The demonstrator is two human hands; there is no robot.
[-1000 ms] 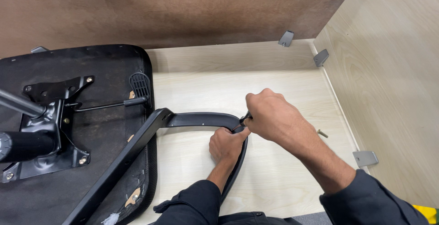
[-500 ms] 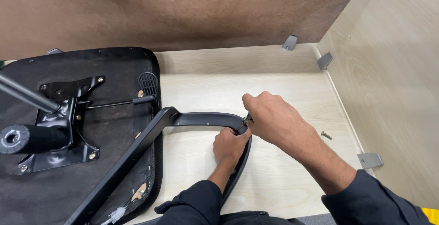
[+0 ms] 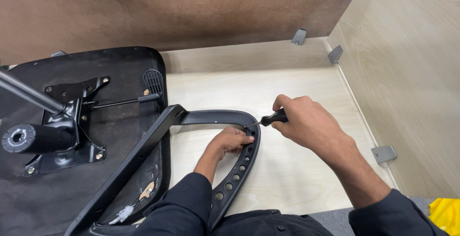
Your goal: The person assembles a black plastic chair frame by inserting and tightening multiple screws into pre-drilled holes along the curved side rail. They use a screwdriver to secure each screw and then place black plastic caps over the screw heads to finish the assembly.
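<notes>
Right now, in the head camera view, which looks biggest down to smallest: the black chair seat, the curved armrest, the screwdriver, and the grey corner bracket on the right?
1. Black chair seat
2. Curved armrest
3 and 4. Screwdriver and grey corner bracket: they look alike in size, and the right hand hides most of the screwdriver, so no ranking.

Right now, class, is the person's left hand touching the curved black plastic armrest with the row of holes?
Touching: the head view shows the left hand gripping the curved black plastic armrest from inside its loop.

armrest [image 3: 215, 117]: matt black plastic | seat underside [image 3: 120, 68]: rough black cloth | table [image 3: 287, 178]: smooth pale wood
</notes>
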